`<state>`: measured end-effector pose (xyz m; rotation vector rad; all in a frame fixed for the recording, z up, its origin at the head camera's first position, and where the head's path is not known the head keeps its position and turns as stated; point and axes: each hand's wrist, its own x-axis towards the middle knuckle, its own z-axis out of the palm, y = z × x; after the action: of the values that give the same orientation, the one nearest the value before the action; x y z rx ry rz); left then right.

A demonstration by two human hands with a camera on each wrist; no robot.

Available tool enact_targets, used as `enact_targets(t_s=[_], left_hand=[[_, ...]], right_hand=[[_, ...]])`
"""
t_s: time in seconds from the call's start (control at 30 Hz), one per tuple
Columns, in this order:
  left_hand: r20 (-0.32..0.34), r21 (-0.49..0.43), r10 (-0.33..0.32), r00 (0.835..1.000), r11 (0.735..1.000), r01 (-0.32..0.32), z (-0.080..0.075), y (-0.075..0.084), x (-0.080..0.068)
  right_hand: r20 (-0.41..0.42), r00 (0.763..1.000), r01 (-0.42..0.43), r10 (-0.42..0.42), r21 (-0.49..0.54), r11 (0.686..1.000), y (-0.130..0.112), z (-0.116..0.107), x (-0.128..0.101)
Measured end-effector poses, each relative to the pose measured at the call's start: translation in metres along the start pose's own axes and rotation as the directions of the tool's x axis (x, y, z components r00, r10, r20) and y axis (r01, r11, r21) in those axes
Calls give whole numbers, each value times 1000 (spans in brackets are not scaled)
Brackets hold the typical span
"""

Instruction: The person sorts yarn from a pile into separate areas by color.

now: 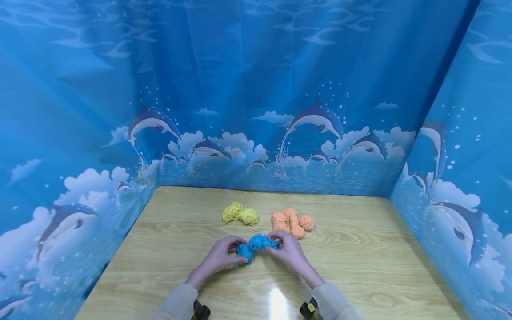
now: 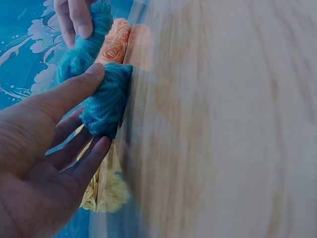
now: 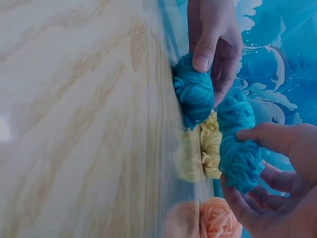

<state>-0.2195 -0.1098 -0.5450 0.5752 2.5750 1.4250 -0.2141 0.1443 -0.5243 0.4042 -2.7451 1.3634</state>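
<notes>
Two bundles of blue yarn lie close together in front of me in the head view. My left hand (image 1: 219, 256) grips the left bundle, a rounded blue yarn ball (image 1: 245, 253), with its thumb on the near side and its fingers beyond. In the left wrist view that blue yarn ball (image 2: 106, 104) sits low at the tabletop. My right hand (image 1: 291, 252) holds the other bundle, a longer blue yarn skein (image 1: 262, 242), at its right end. From the right wrist, thumb and fingers lie around this skein (image 3: 241, 163), which is held above the table.
Beyond the hands are a loose yellow yarn bundle (image 1: 232, 213) and a yellow yarn ball (image 1: 250, 216) beside it. Several orange yarn balls (image 1: 286, 222) are clustered to the right, just past my right hand. Dolphin-printed curtains (image 1: 256, 111) enclose the wooden table (image 1: 360, 258).
</notes>
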Motion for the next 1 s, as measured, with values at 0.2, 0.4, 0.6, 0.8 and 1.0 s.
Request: enact_targets(t_s=[0.2,0.4,0.6,0.8,1.0], left_hand=[[-6,-9,12,1000,1000,-12,0,0,0],[-13,-3,28,1000,1000,-28,1,1,-2],[-20,5,11,1000,1000,-11,2,2,-2],[-29,13,2,1000,1000,-2,3,2,0],[-44,18,15,999,1000,-15,4,2,1]], right_hand=[[-17,998,-58,58,-29,998,0,6,7],[-17,994,-104,104,-38,994,-1,10,8],[10,996,-88,88,-57,995,2,13,7],[51,997,-55,58,-61,997,2,11,4],[94,993,-67,72,-55,996,-1,9,-1]])
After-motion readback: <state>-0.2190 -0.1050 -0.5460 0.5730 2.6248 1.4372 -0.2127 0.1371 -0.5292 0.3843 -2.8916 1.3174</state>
